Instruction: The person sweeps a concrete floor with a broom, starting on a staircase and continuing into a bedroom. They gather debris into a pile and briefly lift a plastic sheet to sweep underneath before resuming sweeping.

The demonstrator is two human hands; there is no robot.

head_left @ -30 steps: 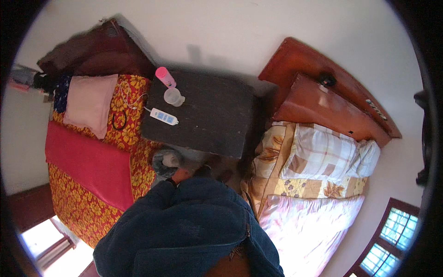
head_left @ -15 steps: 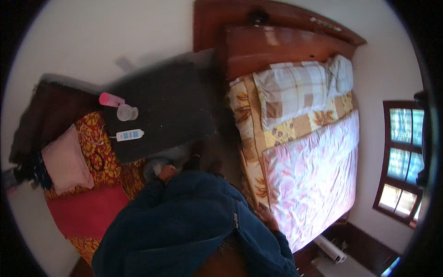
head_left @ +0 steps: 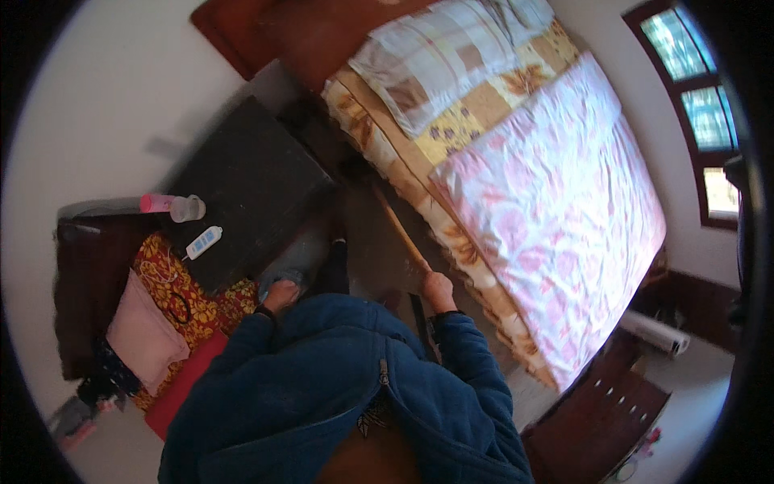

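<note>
A long, thin wooden stick [head_left: 395,219] is gripped near one end by my right hand [head_left: 438,291], beside the near-left edge of the bed [head_left: 459,242]. The stick slants away to the upper left, over the floor between the bed and the black table; its far end is hard to make out in shadow. My left hand [head_left: 280,296] is closed in front of my jacket, against a pale grey-blue thing [head_left: 292,264] whose kind I cannot tell. What its fingers hold is hidden.
On the black table [head_left: 250,173] are a white power strip [head_left: 203,242], a clear container [head_left: 187,209] and a pink bottle [head_left: 156,202]. A patterned seat [head_left: 157,270] with a pink pillow [head_left: 143,332] stands left. Dark wooden furniture [head_left: 588,419] is at lower right.
My view has turned, so the bed appears tilted. My right hand has moved up and away from the bed's edge, and the wooden stick now shows in it. My left hand stays closed.
</note>
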